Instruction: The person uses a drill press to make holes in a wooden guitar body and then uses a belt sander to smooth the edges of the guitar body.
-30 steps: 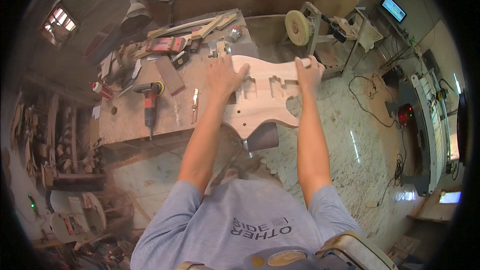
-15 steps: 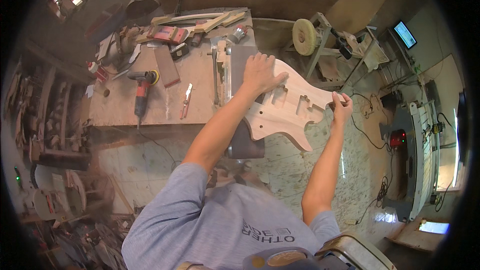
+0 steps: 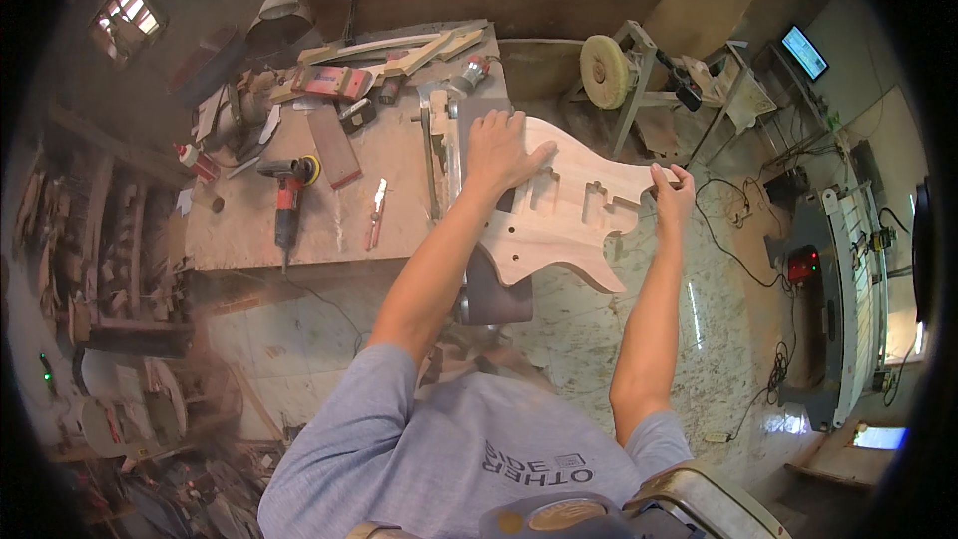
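A pale, unfinished wooden electric guitar body (image 3: pixel 564 245), with routed cavities and small holes, lies tilted over a sander with a brown belt (image 3: pixel 496 304) at the bench's right edge. My left hand (image 3: pixel 499 153) rests over its upper left part, fingers on the far edge and thumb on the face. At the right-hand corner of the wood, my right hand (image 3: pixel 673 195) grips the narrow tip. Left of the sander, an orange and black power sander (image 3: pixel 287 205) and a small red-handled tool (image 3: pixel 375 215) lie on the bench. The body hides much of the belt.
The dusty workbench (image 3: pixel 225 245) carries wood offcuts (image 3: pixel 429 52), a glue bottle (image 3: pixel 198 162) and a lamp (image 3: pixel 279 2). A buffing wheel (image 3: pixel 604 73) stands behind at right, near a screen (image 3: pixel 804 52). Along the right sit a large machine (image 3: pixel 846 299) and cables; wood scraps (image 3: pixel 100 230) stack at left.
Since a second ago the body has swung clockwise and shifted rightward, exposing the sander beside it, with both hands moving along. Over the last half second it has risen slightly in view.
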Demonstrator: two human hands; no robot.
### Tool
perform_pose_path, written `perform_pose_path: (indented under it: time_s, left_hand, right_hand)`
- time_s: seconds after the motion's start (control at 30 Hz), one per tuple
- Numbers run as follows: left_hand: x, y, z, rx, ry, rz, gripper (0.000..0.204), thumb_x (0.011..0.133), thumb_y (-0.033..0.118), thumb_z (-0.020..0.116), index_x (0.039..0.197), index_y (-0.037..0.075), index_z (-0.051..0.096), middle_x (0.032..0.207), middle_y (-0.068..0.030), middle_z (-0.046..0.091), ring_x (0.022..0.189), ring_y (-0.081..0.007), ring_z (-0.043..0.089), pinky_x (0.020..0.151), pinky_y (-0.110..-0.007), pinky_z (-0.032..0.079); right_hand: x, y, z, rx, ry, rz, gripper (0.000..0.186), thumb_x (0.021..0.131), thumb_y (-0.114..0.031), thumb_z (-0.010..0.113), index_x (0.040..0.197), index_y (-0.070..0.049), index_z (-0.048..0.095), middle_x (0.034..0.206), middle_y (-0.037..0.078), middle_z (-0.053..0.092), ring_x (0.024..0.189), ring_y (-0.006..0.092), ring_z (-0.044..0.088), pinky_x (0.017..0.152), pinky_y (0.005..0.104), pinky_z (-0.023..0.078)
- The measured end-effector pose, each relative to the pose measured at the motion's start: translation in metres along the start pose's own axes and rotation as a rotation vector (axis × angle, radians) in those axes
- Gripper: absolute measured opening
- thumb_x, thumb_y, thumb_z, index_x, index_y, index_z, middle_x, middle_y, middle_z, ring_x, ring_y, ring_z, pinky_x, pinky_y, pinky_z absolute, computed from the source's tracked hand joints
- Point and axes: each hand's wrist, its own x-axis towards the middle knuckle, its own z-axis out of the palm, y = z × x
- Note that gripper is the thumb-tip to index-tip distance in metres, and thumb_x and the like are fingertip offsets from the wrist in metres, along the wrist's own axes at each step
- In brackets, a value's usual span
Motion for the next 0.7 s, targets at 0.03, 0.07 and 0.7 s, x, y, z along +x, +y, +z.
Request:
perform_pose_path:
  time_s: [0.03,0.07,0.7]
  left_hand:
    - [-0.002,-0.004,-0.002,-0.003,0.016,0.0,0.071,0.086,0.063,0.066,0.121,0.001,0.068,0.11,-0.0186,0.066,0.11,-0.0329,0.06,0.096,-0.045,0.042]
    - [-0.005,-0.009,-0.006,0.011,0.031,-0.006,0.071,0.086,0.063,0.065,0.122,0.001,0.067,0.111,-0.0189,0.066,0.111,-0.0332,0.06,0.096,-0.045,0.042]
    - [-0.061,-0.101,-0.096,0.168,-0.147,-0.334,0.088,0.085,0.071,0.063,0.137,0.0,0.059,0.129,-0.027,0.065,0.12,-0.0434,0.061,0.102,-0.051,0.046]
  right_hand:
    - [0.003,0.003,0.005,-0.029,0.005,-0.021,0.068,0.078,-0.039,0.089,0.127,0.0,0.061,0.121,0.02,0.061,0.11,0.0306,0.064,0.091,0.0405,0.054]
    - [-0.001,-0.007,0.013,-0.147,0.02,-0.023,0.07,0.078,-0.043,0.088,0.128,-0.001,0.061,0.125,0.021,0.059,0.113,0.0331,0.062,0.094,0.0423,0.052]
    - [-0.085,-0.074,0.183,-0.654,-0.113,-0.114,0.078,0.088,-0.053,0.066,0.152,-0.015,0.043,0.159,0.019,0.038,0.149,0.0496,0.028,0.121,0.0565,0.029]
